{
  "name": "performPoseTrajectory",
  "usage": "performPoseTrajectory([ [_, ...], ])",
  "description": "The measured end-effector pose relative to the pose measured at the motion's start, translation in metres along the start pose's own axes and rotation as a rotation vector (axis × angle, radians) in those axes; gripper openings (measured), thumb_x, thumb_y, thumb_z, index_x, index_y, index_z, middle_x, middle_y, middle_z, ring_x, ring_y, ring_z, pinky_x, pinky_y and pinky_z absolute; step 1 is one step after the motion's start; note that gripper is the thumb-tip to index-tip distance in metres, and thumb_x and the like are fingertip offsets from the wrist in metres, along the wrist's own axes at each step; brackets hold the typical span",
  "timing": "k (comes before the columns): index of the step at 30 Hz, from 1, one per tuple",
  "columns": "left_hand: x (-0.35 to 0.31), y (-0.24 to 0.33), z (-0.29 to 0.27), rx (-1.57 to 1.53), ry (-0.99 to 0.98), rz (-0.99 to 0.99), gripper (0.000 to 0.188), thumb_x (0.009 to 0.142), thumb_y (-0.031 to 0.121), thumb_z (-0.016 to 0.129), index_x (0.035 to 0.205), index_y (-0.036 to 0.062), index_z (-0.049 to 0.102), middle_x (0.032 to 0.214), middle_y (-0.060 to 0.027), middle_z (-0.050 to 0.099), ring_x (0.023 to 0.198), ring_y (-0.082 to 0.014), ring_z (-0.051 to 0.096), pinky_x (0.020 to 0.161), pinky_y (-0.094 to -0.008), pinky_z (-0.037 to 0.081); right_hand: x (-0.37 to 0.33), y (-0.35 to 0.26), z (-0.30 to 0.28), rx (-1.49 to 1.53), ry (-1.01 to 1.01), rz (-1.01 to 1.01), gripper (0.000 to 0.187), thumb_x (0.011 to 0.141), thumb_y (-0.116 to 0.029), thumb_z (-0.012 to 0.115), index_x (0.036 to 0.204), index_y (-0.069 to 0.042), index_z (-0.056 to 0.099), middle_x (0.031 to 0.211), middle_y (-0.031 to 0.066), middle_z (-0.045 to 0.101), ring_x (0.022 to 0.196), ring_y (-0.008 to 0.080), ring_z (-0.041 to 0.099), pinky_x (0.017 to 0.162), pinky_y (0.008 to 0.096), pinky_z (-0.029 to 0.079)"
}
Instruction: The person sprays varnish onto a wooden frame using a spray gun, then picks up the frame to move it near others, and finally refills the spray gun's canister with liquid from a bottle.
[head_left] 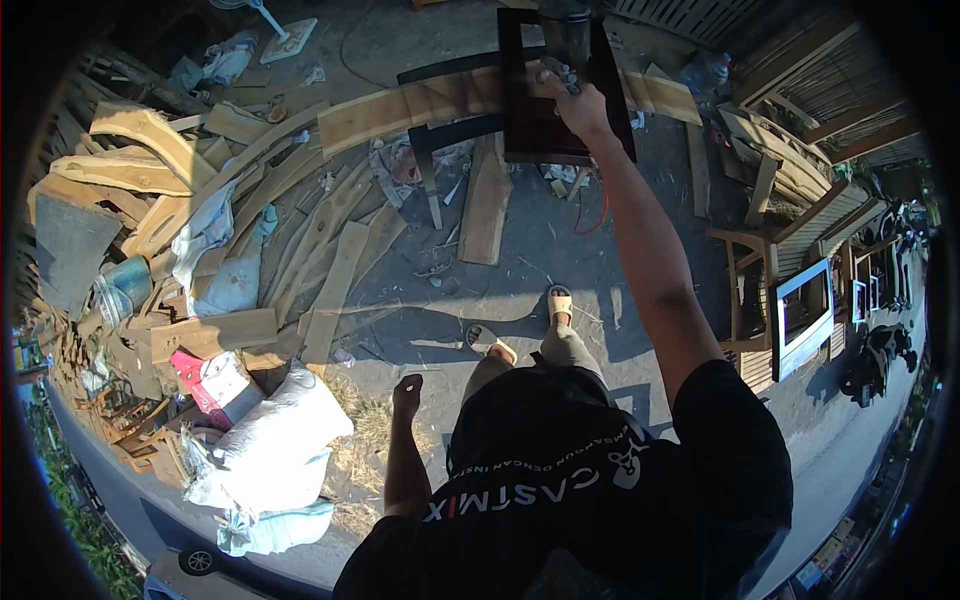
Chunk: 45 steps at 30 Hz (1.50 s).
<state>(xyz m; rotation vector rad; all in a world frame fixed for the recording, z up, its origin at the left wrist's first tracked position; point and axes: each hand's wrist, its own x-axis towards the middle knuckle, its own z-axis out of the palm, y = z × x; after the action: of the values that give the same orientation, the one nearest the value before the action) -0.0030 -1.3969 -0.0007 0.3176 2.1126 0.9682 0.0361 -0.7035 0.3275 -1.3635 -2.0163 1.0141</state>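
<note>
My right arm reaches far forward, and my right hand (pixel 582 108) is wrapped round a spray gun (pixel 568 38) with a dark cup. The gun is over a glossy dark brown wooden panel (pixel 545 135), which lies across a long pale plank (pixel 420 98). From below my wrist hangs a thin orange hose (pixel 603 212). My left hand (pixel 407 394) hangs low at my side, its fingers curled in, with nothing visible in them. Beneath the far plank a dark board (pixel 455 132) shows in part.
Loose planks (pixel 345 265) and offcuts pile up on the left, near white sacks (pixel 285 430) and a bucket (pixel 125 285). A short board (pixel 487 205) lies ahead. On the right stand wooden frames (pixel 755 270) and a white frame (pixel 805 320). Dry straw (pixel 365 430) covers ground beside me.
</note>
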Motion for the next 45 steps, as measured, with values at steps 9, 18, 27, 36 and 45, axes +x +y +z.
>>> performPoseTrajectory([
  [9, -0.014, -0.021, 0.004, 0.073, -0.181, -0.194, 0.034, 0.093, 0.03, 0.072, 0.116, 0.0058, 0.075, 0.095, -0.0108, 0.077, 0.088, -0.0198, 0.073, 0.081, -0.0362, 0.056, -0.071, 0.055, -0.08, -0.154, 0.203, 0.108, 0.068, 0.091, -0.063, 0.067, 0.101, 0.003, 0.075, 0.089, 0.0279, 0.073, 0.096, 0.0445, 0.072, 0.086, 0.05, 0.055],
  [18, 0.073, 0.034, -0.03, 0.216, -0.114, 0.113, 0.029, 0.097, 0.029, 0.071, 0.115, 0.0072, 0.076, 0.107, -0.0122, 0.077, 0.102, -0.0232, 0.073, 0.091, -0.0362, 0.055, -0.077, 0.041, -0.071, -0.088, 0.145, 0.114, 0.068, 0.091, -0.065, 0.065, 0.098, 0.002, 0.075, 0.09, 0.0283, 0.073, 0.098, 0.0472, 0.069, 0.086, 0.0513, 0.054],
  [27, 0.061, 0.061, -0.013, 0.154, -0.138, 0.155, 0.025, 0.098, 0.025, 0.07, 0.114, 0.0062, 0.076, 0.103, -0.0114, 0.077, 0.097, -0.0202, 0.072, 0.087, -0.0341, 0.054, -0.07, 0.054, -0.07, -0.013, 0.169, 0.068, 0.066, 0.092, -0.064, 0.065, 0.103, 0.001, 0.075, 0.094, 0.0277, 0.073, 0.1, 0.0471, 0.069, 0.087, 0.05, 0.054],
  [36, 0.002, 0.044, 0.021, 0.201, -0.142, -0.159, 0.034, 0.097, 0.026, 0.069, 0.121, 0.0028, 0.072, 0.106, -0.0119, 0.076, 0.09, -0.0197, 0.072, 0.08, -0.034, 0.057, 0.006, 0.108, -0.14, -0.02, 0.134, 0.044, 0.063, 0.092, -0.063, 0.064, 0.116, -0.006, 0.074, 0.106, 0.0283, 0.072, 0.107, 0.0478, 0.066, 0.091, 0.0506, 0.052],
  [45, -0.002, 0.132, 0.139, 0.052, 0.013, -0.033, 0.027, 0.097, 0.024, 0.071, 0.115, 0.0042, 0.075, 0.1, -0.0093, 0.078, 0.085, -0.0165, 0.071, 0.08, -0.0329, 0.055, 0.088, 0.111, -0.184, 0.065, -0.084, -0.011, 0.053, 0.096, -0.057, 0.065, 0.11, -0.007, 0.074, 0.093, 0.0203, 0.075, 0.098, 0.0429, 0.071, 0.083, 0.0464, 0.054],
])
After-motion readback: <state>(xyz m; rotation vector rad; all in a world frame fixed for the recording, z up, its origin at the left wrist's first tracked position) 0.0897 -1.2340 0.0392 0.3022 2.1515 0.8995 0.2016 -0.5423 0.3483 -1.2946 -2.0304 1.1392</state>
